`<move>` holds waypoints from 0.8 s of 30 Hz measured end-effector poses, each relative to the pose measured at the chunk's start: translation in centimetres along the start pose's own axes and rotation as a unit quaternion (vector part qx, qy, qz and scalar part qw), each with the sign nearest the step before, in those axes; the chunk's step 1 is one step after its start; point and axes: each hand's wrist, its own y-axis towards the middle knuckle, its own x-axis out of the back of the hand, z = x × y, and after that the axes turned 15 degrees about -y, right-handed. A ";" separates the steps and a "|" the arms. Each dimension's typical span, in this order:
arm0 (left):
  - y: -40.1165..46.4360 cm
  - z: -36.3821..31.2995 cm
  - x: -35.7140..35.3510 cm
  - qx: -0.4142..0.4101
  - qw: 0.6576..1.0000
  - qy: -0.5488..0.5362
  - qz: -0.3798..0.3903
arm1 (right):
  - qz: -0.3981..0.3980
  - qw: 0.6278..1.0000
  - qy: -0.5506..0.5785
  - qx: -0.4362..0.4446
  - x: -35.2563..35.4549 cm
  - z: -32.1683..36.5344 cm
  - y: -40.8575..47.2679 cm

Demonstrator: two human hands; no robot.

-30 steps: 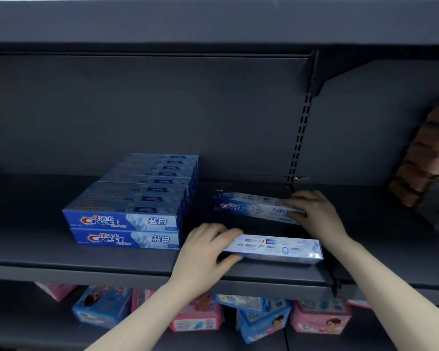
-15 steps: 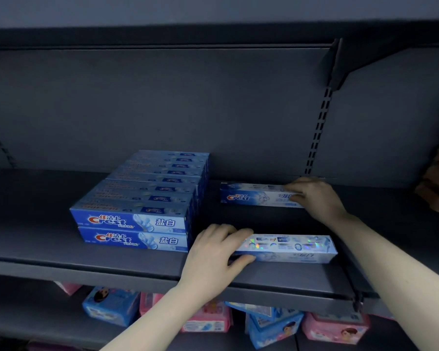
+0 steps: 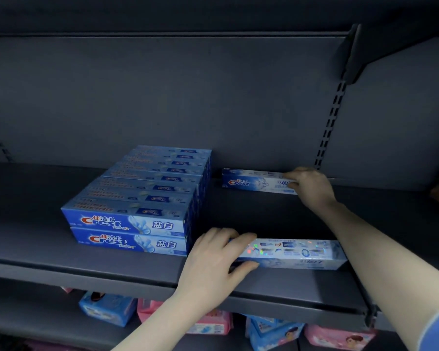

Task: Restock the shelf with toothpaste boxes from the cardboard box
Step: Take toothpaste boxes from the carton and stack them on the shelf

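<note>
Your left hand (image 3: 213, 259) grips the left end of the front toothpaste box (image 3: 297, 253), fingers (image 3: 241, 236) curled over its top and thumb tucked under its front face. That box lies near the front edge of the shelf (image 3: 112, 274), long axis running left to right, and it extends away to the right of your palm. Its left end sits just beside the lower right corner of the stocked stack (image 3: 137, 206), 2 boxes high and several rows deep.

Your right hand (image 3: 309, 184) reaches much farther in, holding the right end of the rear toothpaste box (image 3: 254, 182), which stands on its long edge against the back panel (image 3: 213, 97), label facing you. The fingers wrap over its top edge; the thumb is hidden, so you cannot tell how firmly it pinches. This box also lies left to right, stretching leftward from the hand toward the stack, with a small gap between.

The relation that matters: both boxes are parallel to the stack's fronts, with open shelf between them. The rear box looks about seated. The front one likely needs a push inward, and your left hand is the nearer one for that. Your right forearm crosses above its right end, so clear it first.

The cardboard box is not in view.
</note>
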 end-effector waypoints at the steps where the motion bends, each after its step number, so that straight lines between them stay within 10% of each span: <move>1: 0.0 0.0 0.0 0.002 1.000 0.001 -0.001 | 0.006 1.000 -0.004 -0.002 0.0 0.0 0.2; 24: 0.2 -0.1 0.1 0.023 1.000 -0.003 0.014 | 0.043 0.999 0.017 -0.024 0.8 0.0 0.0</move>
